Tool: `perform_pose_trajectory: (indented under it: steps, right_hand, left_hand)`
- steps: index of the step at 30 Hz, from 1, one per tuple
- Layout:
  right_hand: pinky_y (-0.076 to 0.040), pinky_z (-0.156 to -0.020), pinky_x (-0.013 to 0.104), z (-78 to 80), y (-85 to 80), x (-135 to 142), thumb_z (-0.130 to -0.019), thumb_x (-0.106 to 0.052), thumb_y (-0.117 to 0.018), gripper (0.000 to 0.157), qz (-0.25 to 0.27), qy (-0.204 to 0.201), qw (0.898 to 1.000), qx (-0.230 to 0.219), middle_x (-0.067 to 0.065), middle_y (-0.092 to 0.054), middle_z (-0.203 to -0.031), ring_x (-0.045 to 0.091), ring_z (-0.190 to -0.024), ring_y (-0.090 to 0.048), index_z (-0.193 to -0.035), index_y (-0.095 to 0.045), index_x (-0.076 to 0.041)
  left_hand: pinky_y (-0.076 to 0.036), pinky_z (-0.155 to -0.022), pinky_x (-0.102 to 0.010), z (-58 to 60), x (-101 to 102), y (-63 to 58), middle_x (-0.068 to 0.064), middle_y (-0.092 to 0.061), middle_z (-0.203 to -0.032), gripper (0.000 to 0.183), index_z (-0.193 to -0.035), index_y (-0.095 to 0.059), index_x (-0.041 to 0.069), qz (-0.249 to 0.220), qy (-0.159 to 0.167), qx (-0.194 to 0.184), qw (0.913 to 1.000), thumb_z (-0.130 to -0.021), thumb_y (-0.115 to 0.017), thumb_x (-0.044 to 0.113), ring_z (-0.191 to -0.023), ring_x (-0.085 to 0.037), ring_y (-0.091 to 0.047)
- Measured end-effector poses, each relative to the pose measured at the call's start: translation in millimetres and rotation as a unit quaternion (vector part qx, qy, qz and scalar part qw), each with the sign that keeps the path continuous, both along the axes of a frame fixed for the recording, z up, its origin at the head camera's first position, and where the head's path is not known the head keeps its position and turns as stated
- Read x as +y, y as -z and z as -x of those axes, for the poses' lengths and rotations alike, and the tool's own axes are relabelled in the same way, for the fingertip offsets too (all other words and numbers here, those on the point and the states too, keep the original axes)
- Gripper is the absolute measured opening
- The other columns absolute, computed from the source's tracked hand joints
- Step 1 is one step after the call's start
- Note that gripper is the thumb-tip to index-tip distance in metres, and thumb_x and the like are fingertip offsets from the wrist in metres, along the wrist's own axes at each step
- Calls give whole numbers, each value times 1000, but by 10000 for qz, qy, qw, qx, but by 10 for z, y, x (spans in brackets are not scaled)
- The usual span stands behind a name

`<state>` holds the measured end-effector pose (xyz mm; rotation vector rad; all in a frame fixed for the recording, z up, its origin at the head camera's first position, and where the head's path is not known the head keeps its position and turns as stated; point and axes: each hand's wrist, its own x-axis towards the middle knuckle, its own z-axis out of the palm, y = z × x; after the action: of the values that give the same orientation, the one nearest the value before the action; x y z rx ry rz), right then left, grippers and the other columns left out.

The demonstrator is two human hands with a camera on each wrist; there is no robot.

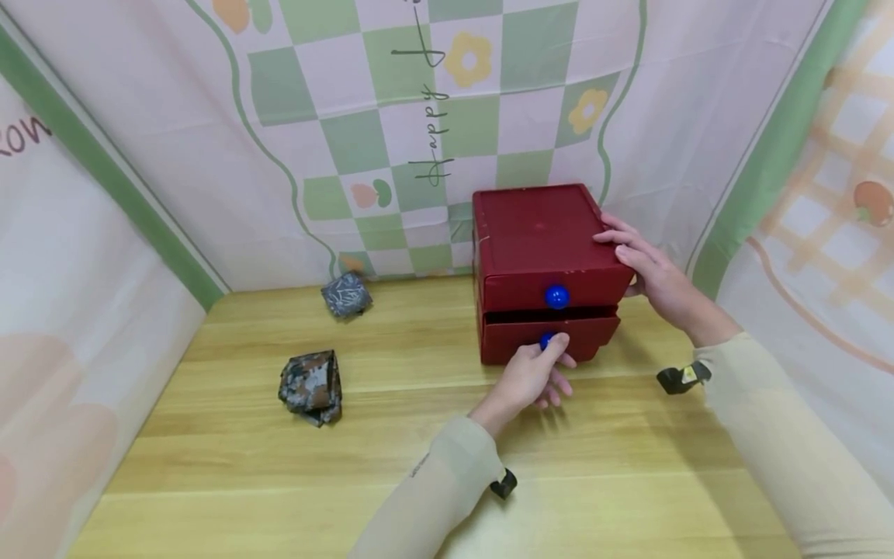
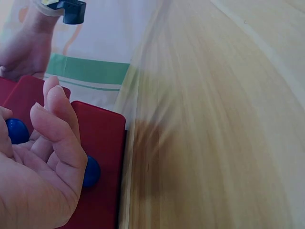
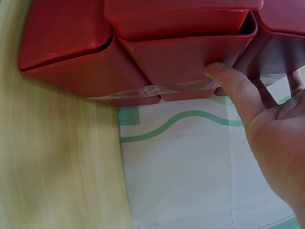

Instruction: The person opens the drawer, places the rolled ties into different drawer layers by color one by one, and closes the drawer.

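Left hand (image 1: 527, 375) touches one knob (image 1: 545, 339), right hand (image 1: 651, 270) one cabinet (image 1: 536, 233), two bundles (image 1: 311, 386) apart.

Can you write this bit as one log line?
left hand: pinches blue knob | right hand: touches red cabinet | drawer: partly open

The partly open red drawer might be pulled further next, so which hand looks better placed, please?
Probably the left hand: its fingers hold the blue knob of the drawer, while the right hand rests against the red cabinet, apparently better placed for steadying.
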<state>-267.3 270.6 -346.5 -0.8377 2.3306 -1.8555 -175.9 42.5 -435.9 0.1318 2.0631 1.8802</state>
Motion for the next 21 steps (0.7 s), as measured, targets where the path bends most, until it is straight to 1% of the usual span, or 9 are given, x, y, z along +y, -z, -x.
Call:
perform_pose_trajectory:
  steps: [8,12,21]
  right_hand:
    - [-60,-67,33,-10,6,8,-112,-26,-36,41,42,-14,10000,22,-4,-11,-169,18,-131,-41,-146,-50,-10]
    - [-60,-68,33,-12,5,9,-111,-26,-36,41,42,-17,10000,18,-3,-11,-169,18,-132,-40,-146,-50,-10]
    - [-60,-69,33,-17,-2,1,-112,-26,-36,41,31,-1,10000,22,-4,-11,-169,18,-132,-40,-147,-50,-11]
  left_hand:
    - [-40,-42,-26,-35,5,9,-7,-71,-68,67,-101,-73,9,-20,34,85,10000,-98,-45,69,-47,-18,-58]
    - [-40,-41,-25,-64,7,3,-6,-70,-66,64,-99,-73,11,-34,37,41,10000,-98,-45,68,-46,-17,-57]
    - [-41,-42,-26,-106,4,-8,-5,-70,-66,64,-101,-73,10,44,74,17,10000,-98,-45,68,-47,-17,-58]
